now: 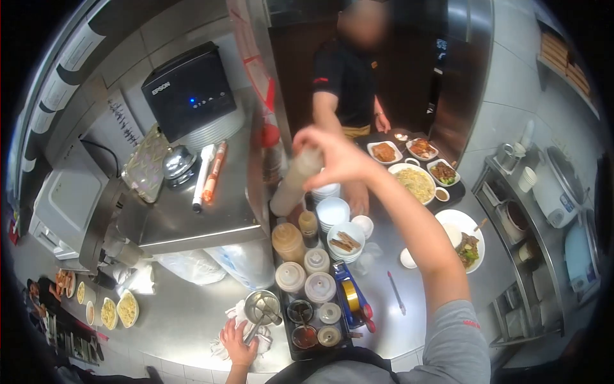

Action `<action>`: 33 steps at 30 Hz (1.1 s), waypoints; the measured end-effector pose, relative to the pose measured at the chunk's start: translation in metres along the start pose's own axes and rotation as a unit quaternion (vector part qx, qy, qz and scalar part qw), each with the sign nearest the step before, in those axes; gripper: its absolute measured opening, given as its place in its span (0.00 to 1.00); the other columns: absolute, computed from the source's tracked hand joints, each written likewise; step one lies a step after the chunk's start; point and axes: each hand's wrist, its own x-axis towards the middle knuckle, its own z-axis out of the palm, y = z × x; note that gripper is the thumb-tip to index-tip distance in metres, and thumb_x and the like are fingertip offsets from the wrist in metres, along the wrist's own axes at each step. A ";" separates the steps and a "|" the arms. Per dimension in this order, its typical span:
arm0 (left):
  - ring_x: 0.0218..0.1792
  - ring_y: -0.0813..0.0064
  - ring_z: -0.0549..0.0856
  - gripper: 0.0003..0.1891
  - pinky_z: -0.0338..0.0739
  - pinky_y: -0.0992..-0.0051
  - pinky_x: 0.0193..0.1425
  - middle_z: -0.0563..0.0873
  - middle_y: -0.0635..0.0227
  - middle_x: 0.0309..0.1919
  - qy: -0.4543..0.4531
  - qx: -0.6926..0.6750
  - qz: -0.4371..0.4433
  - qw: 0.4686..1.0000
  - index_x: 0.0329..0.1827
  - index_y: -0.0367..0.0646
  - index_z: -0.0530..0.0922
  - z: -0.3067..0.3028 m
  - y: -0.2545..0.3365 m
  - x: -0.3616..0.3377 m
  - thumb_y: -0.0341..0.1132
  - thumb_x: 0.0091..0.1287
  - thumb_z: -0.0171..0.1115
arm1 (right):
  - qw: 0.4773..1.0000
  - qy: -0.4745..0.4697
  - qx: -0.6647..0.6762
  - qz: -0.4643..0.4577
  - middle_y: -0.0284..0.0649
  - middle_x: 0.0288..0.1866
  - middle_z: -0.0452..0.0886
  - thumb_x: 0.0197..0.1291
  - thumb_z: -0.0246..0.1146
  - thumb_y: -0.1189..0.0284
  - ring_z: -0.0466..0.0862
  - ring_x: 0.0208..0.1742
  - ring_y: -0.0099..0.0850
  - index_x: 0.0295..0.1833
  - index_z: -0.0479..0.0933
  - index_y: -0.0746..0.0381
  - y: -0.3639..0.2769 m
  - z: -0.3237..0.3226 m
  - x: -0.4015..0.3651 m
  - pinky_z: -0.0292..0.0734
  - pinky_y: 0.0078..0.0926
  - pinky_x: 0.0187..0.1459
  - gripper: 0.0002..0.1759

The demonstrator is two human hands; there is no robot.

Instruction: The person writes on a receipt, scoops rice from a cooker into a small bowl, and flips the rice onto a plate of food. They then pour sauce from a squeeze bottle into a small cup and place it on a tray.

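My right hand is wrapped round the upper part of a tall translucent bottle, which tilts above the counter near the shelf's right edge. My left hand rests low on a white cloth, its fingers apart, beside a metal pot with utensils in it. Whether that hand grips the cloth is not clear. Between the hands stand squeeze bottles, lidded containers and a stack of white bowls, the top one holding brown pieces.
A co-worker stands across the counter, one hand near the bowls. A tray of dishes and a white plate of food lie right. A blue tape dispenser and pen are nearer. A printer sits upper left.
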 end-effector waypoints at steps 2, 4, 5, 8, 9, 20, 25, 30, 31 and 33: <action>0.65 0.54 0.64 0.29 0.49 0.47 0.66 0.69 0.57 0.60 0.006 0.005 -0.002 1.000 0.55 0.50 0.73 0.001 -0.001 -0.002 0.44 0.45 0.62 | 0.972 0.161 0.171 -0.010 0.39 0.50 0.73 0.36 0.77 0.67 0.74 0.52 0.31 0.58 0.63 0.59 -0.013 -0.021 -0.029 0.70 0.28 0.53 0.42; 0.65 0.54 0.64 0.29 0.49 0.48 0.66 0.69 0.56 0.60 -0.021 0.003 -0.002 1.000 0.55 0.50 0.73 0.001 -0.001 -0.003 0.44 0.46 0.61 | 0.894 0.256 0.367 -0.002 0.43 0.52 0.74 0.41 0.75 0.66 0.75 0.54 0.33 0.61 0.58 0.59 -0.019 -0.025 -0.060 0.72 0.31 0.53 0.42; 0.65 0.54 0.64 0.29 0.49 0.48 0.67 0.69 0.56 0.60 -0.009 0.004 0.003 1.000 0.56 0.49 0.73 0.003 -0.004 -0.003 0.44 0.47 0.61 | 0.894 0.263 0.362 0.017 0.43 0.52 0.74 0.41 0.75 0.66 0.75 0.54 0.33 0.61 0.58 0.59 -0.018 -0.022 -0.082 0.72 0.31 0.53 0.42; 0.65 0.54 0.64 0.29 0.49 0.49 0.67 0.69 0.55 0.61 -0.012 0.006 0.013 1.000 0.56 0.48 0.73 0.005 -0.006 -0.002 0.44 0.48 0.60 | 0.910 0.270 0.279 0.144 0.41 0.46 0.78 0.45 0.71 0.70 0.79 0.48 0.32 0.57 0.63 0.64 -0.010 -0.003 -0.161 0.74 0.30 0.50 0.34; 0.65 0.54 0.64 0.29 0.49 0.49 0.67 0.69 0.55 0.61 -0.008 0.014 0.015 1.000 0.56 0.48 0.73 0.006 -0.007 -0.003 0.44 0.48 0.60 | 0.910 0.270 0.256 0.183 0.38 0.41 0.81 0.46 0.70 0.73 0.81 0.43 0.29 0.54 0.67 0.67 -0.007 0.000 -0.190 0.74 0.27 0.50 0.29; 0.66 0.52 0.63 0.28 0.48 0.49 0.67 0.68 0.53 0.61 -0.009 0.027 0.029 0.999 0.57 0.44 0.71 0.008 -0.011 -0.002 0.43 0.50 0.57 | 0.795 0.099 -0.041 0.597 0.48 0.41 0.81 0.39 0.70 0.57 0.82 0.41 0.38 0.51 0.73 0.69 -0.006 0.050 -0.418 0.75 0.34 0.46 0.36; 0.63 0.49 0.65 0.27 0.50 0.52 0.67 0.68 0.50 0.61 -0.008 0.034 0.040 0.999 0.57 0.41 0.71 0.004 -0.006 0.000 0.39 0.51 0.58 | 0.733 -0.032 -0.107 0.671 0.53 0.40 0.81 0.36 0.69 0.54 0.82 0.43 0.44 0.49 0.75 0.69 -0.006 0.045 -0.428 0.74 0.34 0.46 0.36; 0.64 0.50 0.65 0.27 0.50 0.51 0.67 0.68 0.50 0.61 -0.014 0.041 0.036 0.998 0.57 0.41 0.71 0.003 -0.004 0.000 0.39 0.51 0.58 | 0.707 -0.104 -0.162 0.681 0.53 0.40 0.82 0.35 0.69 0.53 0.82 0.44 0.46 0.50 0.76 0.66 -0.001 0.040 -0.428 0.75 0.36 0.45 0.36; 0.64 0.50 0.65 0.27 0.50 0.51 0.67 0.68 0.50 0.61 -0.014 0.041 0.035 0.998 0.57 0.41 0.71 0.004 -0.005 -0.001 0.39 0.51 0.58 | 0.707 -0.105 -0.162 0.680 0.53 0.40 0.82 0.35 0.69 0.53 0.82 0.44 0.46 0.50 0.76 0.66 -0.002 0.039 -0.426 0.75 0.36 0.45 0.36; 0.66 0.51 0.63 0.29 0.48 0.49 0.67 0.68 0.52 0.61 -0.011 0.025 0.026 0.999 0.56 0.43 0.71 0.007 -0.008 -0.001 0.38 0.47 0.58 | 0.695 -0.118 -0.194 0.683 0.51 0.40 0.82 0.36 0.68 0.52 0.82 0.43 0.45 0.45 0.77 0.65 -0.005 0.035 -0.421 0.75 0.38 0.45 0.33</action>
